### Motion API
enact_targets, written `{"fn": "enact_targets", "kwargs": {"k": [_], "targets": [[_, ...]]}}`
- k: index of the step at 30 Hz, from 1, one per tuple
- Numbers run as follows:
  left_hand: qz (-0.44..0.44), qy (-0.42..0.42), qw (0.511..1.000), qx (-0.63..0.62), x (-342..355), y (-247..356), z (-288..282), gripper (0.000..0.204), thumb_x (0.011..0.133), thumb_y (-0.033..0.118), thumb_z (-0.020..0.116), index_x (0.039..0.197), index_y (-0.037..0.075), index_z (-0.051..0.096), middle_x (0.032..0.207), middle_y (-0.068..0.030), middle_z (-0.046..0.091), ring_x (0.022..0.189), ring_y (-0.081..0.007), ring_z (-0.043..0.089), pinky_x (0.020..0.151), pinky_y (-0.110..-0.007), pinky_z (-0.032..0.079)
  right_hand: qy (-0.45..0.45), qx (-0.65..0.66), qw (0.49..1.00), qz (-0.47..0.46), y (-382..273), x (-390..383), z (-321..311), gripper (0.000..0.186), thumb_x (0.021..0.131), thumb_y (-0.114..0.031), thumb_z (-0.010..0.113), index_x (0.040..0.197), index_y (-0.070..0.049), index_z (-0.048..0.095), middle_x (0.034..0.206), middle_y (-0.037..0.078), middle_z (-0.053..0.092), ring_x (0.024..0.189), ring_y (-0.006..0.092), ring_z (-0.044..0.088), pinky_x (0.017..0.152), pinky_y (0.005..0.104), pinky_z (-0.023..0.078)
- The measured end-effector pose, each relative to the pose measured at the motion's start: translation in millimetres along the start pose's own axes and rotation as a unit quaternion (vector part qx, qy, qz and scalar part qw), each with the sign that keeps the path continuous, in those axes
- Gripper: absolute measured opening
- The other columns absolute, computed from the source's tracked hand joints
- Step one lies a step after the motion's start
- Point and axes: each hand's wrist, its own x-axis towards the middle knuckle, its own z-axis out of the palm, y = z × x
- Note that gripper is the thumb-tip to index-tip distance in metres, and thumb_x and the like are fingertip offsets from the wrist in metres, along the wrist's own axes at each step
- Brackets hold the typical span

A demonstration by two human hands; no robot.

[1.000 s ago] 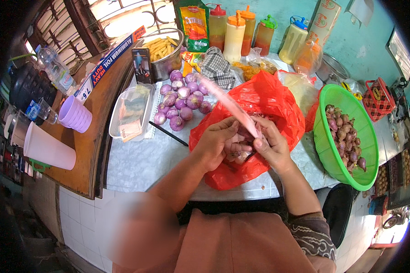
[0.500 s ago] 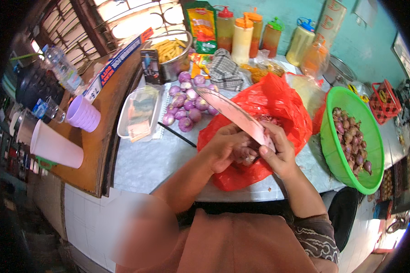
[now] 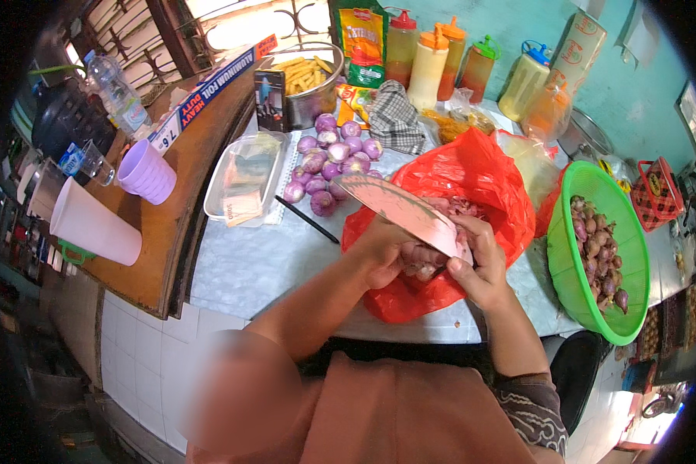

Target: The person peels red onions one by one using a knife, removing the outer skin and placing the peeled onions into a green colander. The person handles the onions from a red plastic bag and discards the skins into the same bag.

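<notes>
"What is the right hand [image 3: 483, 263] doing?"

"Its thumb and fingers are clamped on the wide end of a broad, pinkish-looking metal knife [image 3: 402, 210], with the blade slanting up and leftward."

"And the left hand [image 3: 390, 251]?"

"Its fingers curl below the blade, close to the right hand. I can't tell whether they grip anything, since what lies between the hands is mostly hidden."

"What's beneath?"

"A crumpled, bright red plastic bag [image 3: 460, 158], its mouth open. Small pinkish peeled pieces [image 3: 462, 207] show inside, just beyond the blade."

"To the left of the bag?"

"A thin black stick-like object [image 3: 308, 220] on the grey-white tabletop [image 3: 232, 271], and round purple onions [image 3: 315, 161] heaped near the knife's tip. Past those, a clear plastic tub [image 3: 215, 197] with paper in it."

"To the right?"

"A round green plastic basket [image 3: 564, 251], tilted in view, holding small purple-brown shallots [image 3: 607, 263]."

"Farthest back?"

"A black-and-white checked cloth [image 3: 394, 120], a shiny metal pot [image 3: 313, 110] of yellow fries [image 3: 303, 75], and an upright cream squeeze bottle [image 3: 427, 73] with an orange cap."
</notes>
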Motion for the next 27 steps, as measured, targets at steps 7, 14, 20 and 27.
{"fn": "enact_targets", "kwargs": {"k": [7, 14, 20, 27], "targets": [[0.021, 0.077, 0.997, 0.009, -7, 2, 12, 0.05, 0.084, 0.02, 0.058, 0.128, 0.005, 0.04, 0.092, -0.0064, 0.059, 0.07, -0.0126, 0.057, 0.057, -0.024, 0.046, -0.027, 0.259, 0.957, 0.131, 6, 1, -1, 0.047, 0.085, -0.028, 0.058, 0.119, 0.0, 0.04, 0.108, 0.007, 0.047, 0.102, 0.0155, 0.046, 0.09, 0.0312, 0.035], [0.067, 0.101, 0.992, 0.019, -3, 1, 11, 0.041, 0.08, 0.013, 0.063, 0.117, 0.002, 0.048, 0.093, -0.0067, 0.059, 0.071, -0.0131, 0.056, 0.06, -0.025, 0.047, -0.049, 0.409, 0.892, 0.188, 0, 1, -9, 0.042, 0.086, -0.028, 0.055, 0.116, -0.004, 0.039, 0.073, 0.003, 0.049, 0.051, 0.0086, 0.045, 0.047, 0.0206, 0.036], [-0.008, 0.086, 0.994, 0.06, -7, 6, 10, 0.033, 0.079, 0.013, 0.062, 0.108, 0.0, 0.054, 0.091, -0.0083, 0.06, 0.069, -0.0145, 0.057, 0.059, -0.026, 0.047, 0.008, 0.427, 0.885, 0.186, 3, 2, -8, 0.042, 0.086, -0.029, 0.056, 0.115, -0.004, 0.039, 0.065, 0.001, 0.046, 0.045, 0.0072, 0.04, 0.039, 0.0198, 0.031], [-0.027, 0.035, 0.999, 0.031, -11, 13, 19, 0.034, 0.083, 0.015, 0.055, 0.114, 0.0, 0.053, 0.095, -0.0086, 0.061, 0.072, -0.0159, 0.059, 0.06, -0.026, 0.049, 0.061, 0.372, 0.896, 0.234, 4, 11, -24, 0.04, 0.087, -0.03, 0.053, 0.114, -0.003, 0.04, 0.063, 0.0, 0.045, 0.044, 0.0066, 0.039, 0.038, 0.0197, 0.031]]}}
